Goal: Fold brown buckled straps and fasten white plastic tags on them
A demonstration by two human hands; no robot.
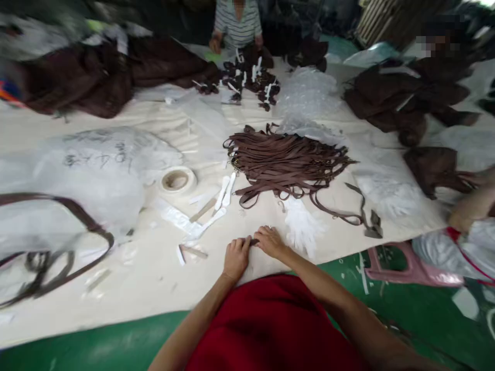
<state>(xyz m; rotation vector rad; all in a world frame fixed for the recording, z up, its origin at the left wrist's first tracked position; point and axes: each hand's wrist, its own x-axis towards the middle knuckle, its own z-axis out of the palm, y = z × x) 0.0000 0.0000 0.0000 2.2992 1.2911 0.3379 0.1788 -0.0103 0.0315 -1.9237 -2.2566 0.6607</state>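
Observation:
Near the table's front edge my left hand (pixel 236 258) and my right hand (pixel 270 241) meet, fingers closed, on a small dark brown strip piece (pixel 254 241). Most of that piece is hidden under my fingers. Just beyond them lies a large pile of brown straps (pixel 286 159) with small metal parts at the left end. White paper strips (pixel 297 224) are heaped to the right of my right hand. To the left, white plastic tools (pixel 224 191) lie beside a roll of white tape (pixel 178 181).
Clear plastic bags (pixel 100 170) and a looped brown strap (pixel 83 219) cover the left side. Brown cloth (pixel 100 77) is piled at the back. Across the table sits a person in a striped top (pixel 237 26). A pink stool (pixel 417 265) stands at the right.

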